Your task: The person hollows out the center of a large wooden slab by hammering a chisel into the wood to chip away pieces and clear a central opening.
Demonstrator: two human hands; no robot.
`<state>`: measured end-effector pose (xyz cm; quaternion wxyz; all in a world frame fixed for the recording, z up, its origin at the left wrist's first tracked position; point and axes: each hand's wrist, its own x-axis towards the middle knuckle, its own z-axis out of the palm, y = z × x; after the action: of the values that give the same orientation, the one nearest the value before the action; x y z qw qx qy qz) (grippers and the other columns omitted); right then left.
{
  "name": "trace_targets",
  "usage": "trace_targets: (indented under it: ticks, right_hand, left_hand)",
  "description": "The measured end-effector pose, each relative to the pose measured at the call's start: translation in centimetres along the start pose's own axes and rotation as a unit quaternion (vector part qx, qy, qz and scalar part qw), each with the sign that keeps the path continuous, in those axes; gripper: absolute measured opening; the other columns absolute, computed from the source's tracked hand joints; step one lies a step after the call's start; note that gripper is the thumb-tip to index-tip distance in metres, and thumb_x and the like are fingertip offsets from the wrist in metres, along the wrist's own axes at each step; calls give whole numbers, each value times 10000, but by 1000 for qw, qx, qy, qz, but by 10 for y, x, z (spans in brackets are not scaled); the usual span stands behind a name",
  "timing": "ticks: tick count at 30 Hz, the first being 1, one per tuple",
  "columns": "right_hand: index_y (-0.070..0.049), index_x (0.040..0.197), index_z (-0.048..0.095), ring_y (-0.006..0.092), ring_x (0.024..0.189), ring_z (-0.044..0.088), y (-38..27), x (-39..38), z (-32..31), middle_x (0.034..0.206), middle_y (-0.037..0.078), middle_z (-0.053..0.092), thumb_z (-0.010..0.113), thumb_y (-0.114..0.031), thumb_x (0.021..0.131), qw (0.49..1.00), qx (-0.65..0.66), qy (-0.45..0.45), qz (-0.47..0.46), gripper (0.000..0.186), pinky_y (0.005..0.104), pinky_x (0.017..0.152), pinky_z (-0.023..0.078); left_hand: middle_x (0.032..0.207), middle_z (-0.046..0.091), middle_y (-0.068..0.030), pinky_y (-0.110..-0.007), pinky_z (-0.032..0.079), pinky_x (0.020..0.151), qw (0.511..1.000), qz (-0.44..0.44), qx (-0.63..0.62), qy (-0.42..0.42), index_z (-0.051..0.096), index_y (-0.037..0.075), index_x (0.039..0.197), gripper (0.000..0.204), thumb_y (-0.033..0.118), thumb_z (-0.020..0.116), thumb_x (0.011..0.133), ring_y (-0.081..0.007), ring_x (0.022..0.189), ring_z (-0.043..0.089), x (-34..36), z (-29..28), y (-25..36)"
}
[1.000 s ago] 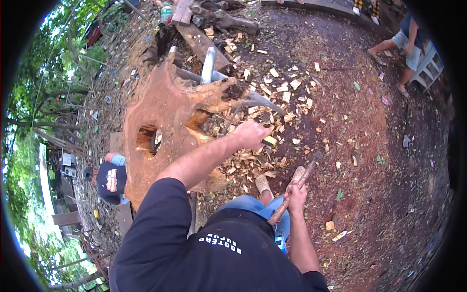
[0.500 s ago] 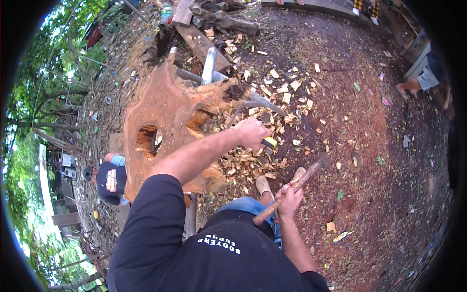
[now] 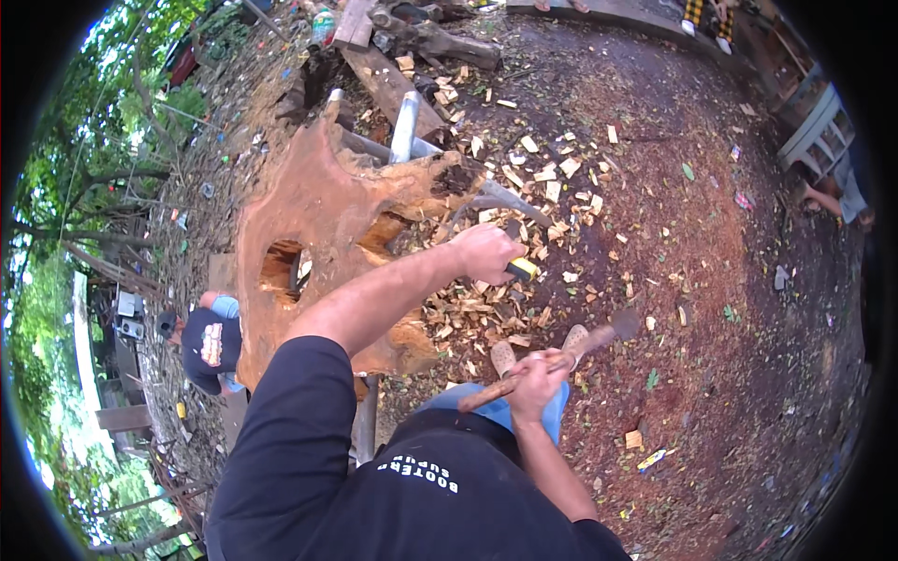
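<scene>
A big reddish-brown wood slab (image 3: 318, 210) with rough-cut hollows lies in front of me on the left. My left hand (image 3: 486, 254) is stretched out past its right side, closed around a chisel with a yellow and black handle (image 3: 522, 269); its blade is hidden by the hand. In front of my waist my right hand (image 3: 538, 376) is wrapped round the middle of a wooden mallet (image 3: 589, 346). The thick end of the mallet points right and away from me, and its thin end reaches left across my waist.
Wood chips (image 3: 486, 309) are scattered over the ground beside the slab. A metal pipe (image 3: 404, 126) and a plank (image 3: 383, 84) lie beyond it. A person in a dark shirt (image 3: 210, 346) is at the left; another person (image 3: 842, 196) is by a light plastic chair (image 3: 823, 136) at the right.
My right hand has moved slightly left and toward the slab, taking the mallet with it; the mallet lies flatter. The left hand has barely moved. The person at the far right has shifted, uncovering the chair.
</scene>
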<state>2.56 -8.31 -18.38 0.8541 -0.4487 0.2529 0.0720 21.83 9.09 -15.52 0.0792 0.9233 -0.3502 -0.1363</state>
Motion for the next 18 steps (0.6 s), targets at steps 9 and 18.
trace_targets:
  ticks: [9,18]
  right_hand:
    - [-22,1085,394,134,490,535,46,13,18,775,67,508,479,-40,887,995,-57,-69,45,217,272,434,483]
    - [-50,1017,373,146,504,552,28,0,37,765,61,500,479,-1,890,996,-16,-85,-37,173,292,461,503]
  left_hand:
    - [655,644,-99,-472,531,606,1000,-4,-23,1,591,111,806,208,289,683,752,-334,632,661,4,4,-2]
    - [670,653,-110,-461,540,656,999,-39,-6,-20,588,108,813,233,290,703,725,-333,668,670,5,-4,0]
